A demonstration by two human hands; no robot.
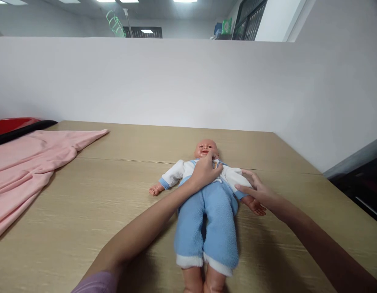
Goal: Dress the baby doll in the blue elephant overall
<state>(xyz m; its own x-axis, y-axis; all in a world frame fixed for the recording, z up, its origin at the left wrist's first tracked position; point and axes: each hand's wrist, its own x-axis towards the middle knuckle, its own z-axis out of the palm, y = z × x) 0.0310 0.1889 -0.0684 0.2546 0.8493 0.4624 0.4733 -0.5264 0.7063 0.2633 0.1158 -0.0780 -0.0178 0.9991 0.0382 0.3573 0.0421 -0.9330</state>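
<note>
Loosely curled right fingers (251, 177) around doll's arm (234, 178)

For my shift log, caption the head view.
A doll lies face-up on a table, left hand at its chest, right hand at its sleeve.

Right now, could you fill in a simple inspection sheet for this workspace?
Surface: wood-look table, a seam running across it.
Job's things: doll in blue and white, lying face up.
Clutter: pink cloth at the left; red item and black-edged strip beyond, cut off by the frame.
Grip: left hand on the doll's upper chest; right hand with thumb and fingers about a white sleeve.
Cables: nothing seen.
Surroundings: white wall behind, ceiling lights above.
</note>
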